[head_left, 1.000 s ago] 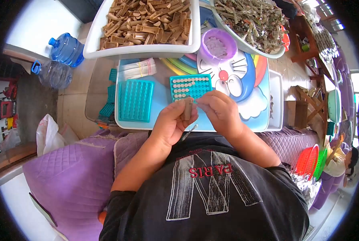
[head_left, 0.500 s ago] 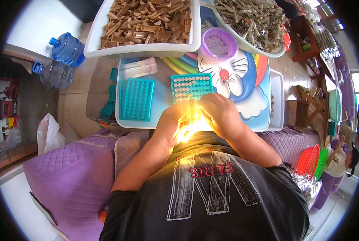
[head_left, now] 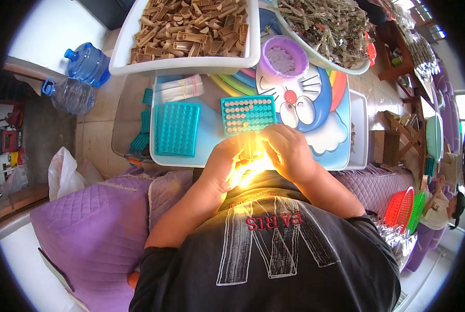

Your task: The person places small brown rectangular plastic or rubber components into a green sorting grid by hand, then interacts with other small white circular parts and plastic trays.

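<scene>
I am holding my left hand point(head_left: 223, 161) and my right hand point(head_left: 291, 151) close together at the near edge of the counter point(head_left: 207, 117), with fingers curling inward toward each other. A bright yellow-white glare point(head_left: 250, 167) is shining between them and spilling onto my dark shirt point(head_left: 295, 249). It is washing out whatever is lying between my palms, so I cannot tell what either hand is gripping, or whether my fingertips are touching.

Just beyond my hands, a teal tray point(head_left: 263, 115) is carrying pale round pieces point(head_left: 235, 116) in rows; the far row is running across it, and the nearer rows are bunching toward the left. More teal trays point(head_left: 178, 130) are resting to its left, and a banded bundle of pale strips point(head_left: 181, 89) is lying behind those.

Farther back, a white tub point(head_left: 191, 66) is brimming with brown pieces point(head_left: 191, 31), a purple tub point(head_left: 267, 74) is holding white bits, and a pale basin point(head_left: 365, 66) is carrying a tangled heap point(head_left: 323, 31). Off to my right, another person point(head_left: 436, 213) is showing beside a red basket point(head_left: 399, 209) and a green one.
</scene>
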Available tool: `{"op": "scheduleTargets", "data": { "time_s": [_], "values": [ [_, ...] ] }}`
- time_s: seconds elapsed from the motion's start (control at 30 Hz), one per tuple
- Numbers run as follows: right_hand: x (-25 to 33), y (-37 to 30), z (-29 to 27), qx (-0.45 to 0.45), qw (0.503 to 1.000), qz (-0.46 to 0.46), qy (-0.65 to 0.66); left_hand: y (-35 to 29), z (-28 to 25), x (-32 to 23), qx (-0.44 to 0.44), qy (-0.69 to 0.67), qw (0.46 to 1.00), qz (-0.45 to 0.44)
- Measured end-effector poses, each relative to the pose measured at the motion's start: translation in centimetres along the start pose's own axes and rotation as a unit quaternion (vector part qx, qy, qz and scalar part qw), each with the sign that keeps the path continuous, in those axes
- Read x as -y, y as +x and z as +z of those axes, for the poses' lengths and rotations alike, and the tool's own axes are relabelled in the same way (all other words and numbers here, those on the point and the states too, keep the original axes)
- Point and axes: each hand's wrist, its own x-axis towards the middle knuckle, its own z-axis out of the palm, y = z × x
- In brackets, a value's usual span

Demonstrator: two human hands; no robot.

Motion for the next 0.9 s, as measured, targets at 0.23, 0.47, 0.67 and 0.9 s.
{"op": "scheduleTargets", "data": {
  "time_s": [0.23, 0.47, 0.67, 0.9],
  "values": [
    [-0.27, -0.33, 0.33, -0.024, 1.000, 0.001, 0.015, -0.09, 0.42, -0.09, -0.027, 0.005, 1.000, 0.007],
    [-0.59, -0.50, 0.66, -0.044, 0.999, -0.017, -0.002, 0.08, 0.88, 0.11, -0.045, -0.007, 0.999, -0.001],
    [-0.96, -0.93, 0.59, -0.021, 0.998, 0.021, 0.047, 0.03, 0.84, 0.08, -0.073, 0.045, 0.996, 0.015],
    [-0.53, -0.70, 0.31, -0.034, 0.997, 0.029, 0.058, 0.00, 0.93, -0.07, -0.062, 0.030, 0.998, -0.002]
  ]
}}
